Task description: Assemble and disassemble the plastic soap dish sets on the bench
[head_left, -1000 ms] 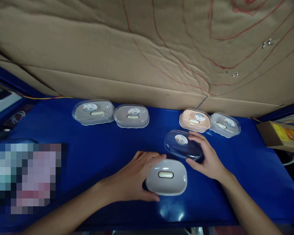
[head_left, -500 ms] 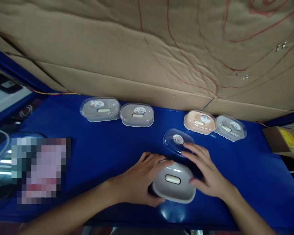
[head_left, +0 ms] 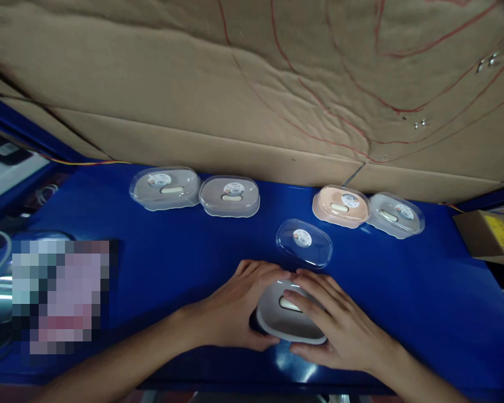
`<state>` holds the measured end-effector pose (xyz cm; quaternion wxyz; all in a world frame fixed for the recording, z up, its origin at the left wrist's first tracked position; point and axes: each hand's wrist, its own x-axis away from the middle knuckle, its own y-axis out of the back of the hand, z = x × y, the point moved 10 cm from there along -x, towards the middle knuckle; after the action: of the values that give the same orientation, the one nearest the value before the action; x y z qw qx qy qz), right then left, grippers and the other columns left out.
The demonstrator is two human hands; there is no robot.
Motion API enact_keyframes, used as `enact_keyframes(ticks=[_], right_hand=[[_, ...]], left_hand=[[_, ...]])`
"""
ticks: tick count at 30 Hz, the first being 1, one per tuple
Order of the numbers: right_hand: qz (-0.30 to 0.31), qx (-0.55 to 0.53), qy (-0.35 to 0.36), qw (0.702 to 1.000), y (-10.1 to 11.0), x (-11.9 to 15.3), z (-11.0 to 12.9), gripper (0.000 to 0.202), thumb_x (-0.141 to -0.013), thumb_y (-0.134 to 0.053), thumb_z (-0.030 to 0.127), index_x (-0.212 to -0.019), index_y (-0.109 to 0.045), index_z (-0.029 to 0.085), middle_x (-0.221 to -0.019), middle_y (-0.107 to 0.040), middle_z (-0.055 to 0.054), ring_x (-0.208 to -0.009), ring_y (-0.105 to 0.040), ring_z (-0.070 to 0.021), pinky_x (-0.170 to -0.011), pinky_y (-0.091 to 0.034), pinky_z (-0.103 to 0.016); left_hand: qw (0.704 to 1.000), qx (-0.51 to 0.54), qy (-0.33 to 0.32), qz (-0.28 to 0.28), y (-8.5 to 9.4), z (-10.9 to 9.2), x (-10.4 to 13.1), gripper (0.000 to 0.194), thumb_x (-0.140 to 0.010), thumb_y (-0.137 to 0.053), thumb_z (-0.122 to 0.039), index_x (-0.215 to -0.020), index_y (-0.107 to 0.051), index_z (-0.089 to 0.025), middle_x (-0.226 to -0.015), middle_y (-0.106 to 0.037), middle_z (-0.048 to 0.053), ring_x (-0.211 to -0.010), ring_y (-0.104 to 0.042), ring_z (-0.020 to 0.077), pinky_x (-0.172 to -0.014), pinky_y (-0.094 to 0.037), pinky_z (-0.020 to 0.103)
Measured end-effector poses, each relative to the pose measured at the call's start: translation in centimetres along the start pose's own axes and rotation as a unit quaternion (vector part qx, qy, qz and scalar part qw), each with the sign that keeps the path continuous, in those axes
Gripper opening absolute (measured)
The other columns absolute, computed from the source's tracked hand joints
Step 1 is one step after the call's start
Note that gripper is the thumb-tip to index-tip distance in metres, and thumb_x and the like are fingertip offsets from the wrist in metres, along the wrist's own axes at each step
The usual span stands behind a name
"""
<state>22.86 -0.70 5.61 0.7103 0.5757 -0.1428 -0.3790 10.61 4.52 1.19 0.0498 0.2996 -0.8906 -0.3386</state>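
A grey oval box base, soap-dish-like [head_left: 281, 324], with a cream pill-shaped piece [head_left: 289, 303] in its middle, is at the front of the table with its lid off. My left hand [head_left: 247, 308] grips its left side, the fingers at the back edge and the thumb at the front. Around its right side is my right hand [head_left: 336, 319], thumb at the front edge and fingers reaching over the top and back, covering part of the inside. Just behind lies a clear oval lid [head_left: 315, 253] with a round white label; neither hand touches it.
Two grey lidded boxes stand at the back left, one [head_left: 149, 196] beside the other [head_left: 214, 204]. At the back right are a peach one [head_left: 325, 211] and another grey one [head_left: 399, 226]. A cardboard wall [head_left: 151, 84] rises behind; a carton [head_left: 472, 235] sits far right.
My right hand has come away from the clear lid and closed around the right side of the grey box base. My left hand keeps its grip there.
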Motion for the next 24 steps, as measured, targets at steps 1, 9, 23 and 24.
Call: enact_keyframes(ticks=[1, 9, 23, 24], right_hand=[[0.001, -0.005, -0.004, 1.000, 0.1, 0.0, -0.1, 0.065, -0.097, -0.070, 0.055, -0.148, -0.057, 0.017, -0.151, -0.065, -0.018, -0.141, -0.062, -0.0368, -0.109, -0.058, -0.053], [-0.007, -0.076, -0.065, 0.995, 2.0, 0.6, -3.1, 0.060, -0.093, -0.075, 0.049, -0.144, -0.059, 0.023, -0.155, -0.060, -0.016, -0.140, -0.063, -0.0335, -0.113, -0.056, -0.048], [-0.008, -0.079, -0.112, 0.991, 2.6, 1.4, -6.7, 0.044, -0.097, -0.075, 0.042, -0.137, -0.062, 0.028, -0.155, -0.060, -0.013, -0.142, -0.059, -0.0341, -0.116, -0.053, -0.056], [-0.008, -0.079, -0.111, 0.991, 2.4, 1.4, -6.8, 0.045, -0.097, -0.075, 0.042, -0.138, -0.062, 0.028, -0.155, -0.060, -0.013, -0.144, -0.058, -0.0342, -0.116, -0.053, -0.055]], left_hand=[[1.000, 0.002, 0.001, 0.003, -0.1, 0.0, 0.0, 0.106, -0.073, -0.092, -0.044, -0.160, -0.032, -0.030, -0.150, -0.057, 0.013, -0.134, -0.055, 0.0364, -0.114, -0.039, 0.054], [0.997, -0.067, 0.009, 0.026, -0.5, -0.3, 0.6, 0.113, -0.083, -0.089, -0.037, -0.170, -0.016, -0.033, -0.164, -0.045, 0.018, -0.142, -0.051, 0.0399, -0.114, -0.042, 0.057], [0.978, -0.179, -0.103, 0.021, -0.5, -3.4, 1.3, 0.064, -0.087, -0.087, -0.053, -0.138, -0.058, -0.026, -0.148, -0.057, 0.017, -0.128, -0.056, 0.0359, -0.110, -0.039, 0.054], [0.975, -0.185, -0.119, 0.030, -0.9, -3.9, 1.4, 0.053, -0.090, -0.083, -0.052, -0.131, -0.062, -0.026, -0.146, -0.060, 0.015, -0.127, -0.057, 0.0345, -0.110, -0.038, 0.052]])
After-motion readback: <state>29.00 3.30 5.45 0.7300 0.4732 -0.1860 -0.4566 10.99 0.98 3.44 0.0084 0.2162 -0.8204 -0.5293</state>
